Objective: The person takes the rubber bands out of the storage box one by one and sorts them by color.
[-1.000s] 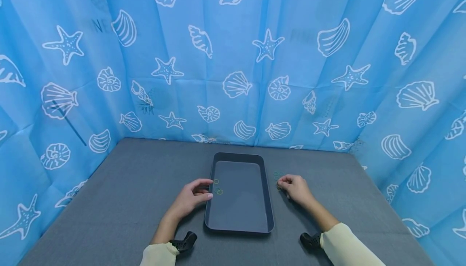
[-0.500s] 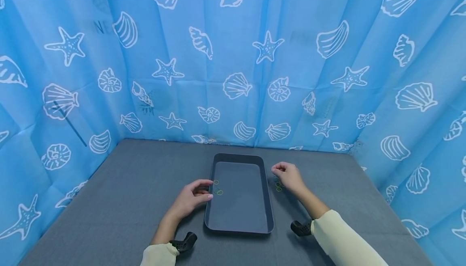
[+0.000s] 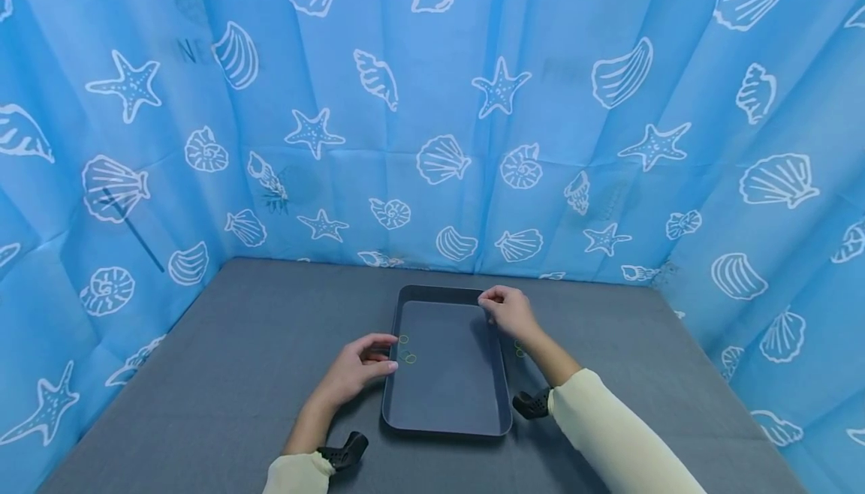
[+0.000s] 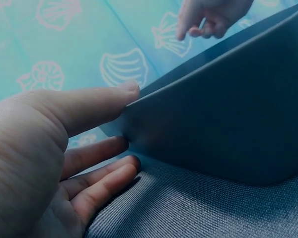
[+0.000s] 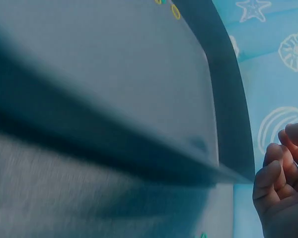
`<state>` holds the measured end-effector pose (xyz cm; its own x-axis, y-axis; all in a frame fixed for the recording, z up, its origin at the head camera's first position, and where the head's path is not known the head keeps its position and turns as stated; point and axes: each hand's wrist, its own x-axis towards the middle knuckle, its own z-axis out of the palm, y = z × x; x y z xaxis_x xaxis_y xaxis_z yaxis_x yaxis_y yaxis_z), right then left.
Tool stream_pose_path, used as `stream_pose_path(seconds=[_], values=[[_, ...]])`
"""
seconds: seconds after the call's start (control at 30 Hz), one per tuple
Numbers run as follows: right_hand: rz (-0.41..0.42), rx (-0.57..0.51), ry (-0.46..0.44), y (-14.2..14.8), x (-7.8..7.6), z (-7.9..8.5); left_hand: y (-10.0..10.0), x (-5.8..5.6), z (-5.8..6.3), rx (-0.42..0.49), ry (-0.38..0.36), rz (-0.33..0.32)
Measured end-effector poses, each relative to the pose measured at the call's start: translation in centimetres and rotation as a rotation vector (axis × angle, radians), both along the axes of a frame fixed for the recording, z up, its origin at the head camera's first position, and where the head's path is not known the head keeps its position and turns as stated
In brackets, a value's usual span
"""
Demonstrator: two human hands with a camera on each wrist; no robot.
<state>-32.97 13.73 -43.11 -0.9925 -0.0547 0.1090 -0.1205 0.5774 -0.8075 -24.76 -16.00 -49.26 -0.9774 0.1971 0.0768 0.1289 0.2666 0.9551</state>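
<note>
A dark grey rectangular tray (image 3: 449,374) sits on the table. My left hand (image 3: 354,370) touches its left side; in the left wrist view the thumb (image 4: 104,104) lies against the rim and the other fingers are near the outer wall. Inside the tray by that hand lie a few thin rings like rubber bands (image 3: 411,359), yellow and green. My right hand (image 3: 513,314) is over the tray's far right corner, fingertips pinched together, seemingly on a small ring too small to make out. More yellow-green rings (image 3: 520,353) lie right of the tray, partly hidden by the right arm.
The grey cloth-covered table (image 3: 290,306) extends around the tray. Behind and at both sides hangs a blue curtain (image 3: 432,103) printed with white shells and starfish. Black wrist-worn devices (image 3: 345,450) stick out near both sleeves.
My right hand has lifted from the rings on the table and moved left and away, to above the tray's far right corner. My left hand has stayed at the tray's left side.
</note>
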Motion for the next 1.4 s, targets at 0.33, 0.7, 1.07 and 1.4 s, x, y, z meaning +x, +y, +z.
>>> stream_pose_path(seconds=[0.33, 0.7, 1.07, 1.4], values=[[0.121, 0.050, -0.015, -3.2, -0.2, 0.0, 0.0, 0.1, 0.1, 0.016, -0.006, -0.008], [0.340, 0.099, -0.090, -5.7, 0.2, -1.0, 0.2, -0.2, 0.2, -0.003, -0.021, 0.006], [0.531, 0.179, -0.186, -7.2, 0.4, -1.8, 0.1, -0.3, 0.0, 0.001, -0.021, -0.001], [0.586, 0.264, -0.254, -8.7, 0.7, -2.1, -0.1, -0.3, -0.2, 0.020, -0.021, -0.008]])
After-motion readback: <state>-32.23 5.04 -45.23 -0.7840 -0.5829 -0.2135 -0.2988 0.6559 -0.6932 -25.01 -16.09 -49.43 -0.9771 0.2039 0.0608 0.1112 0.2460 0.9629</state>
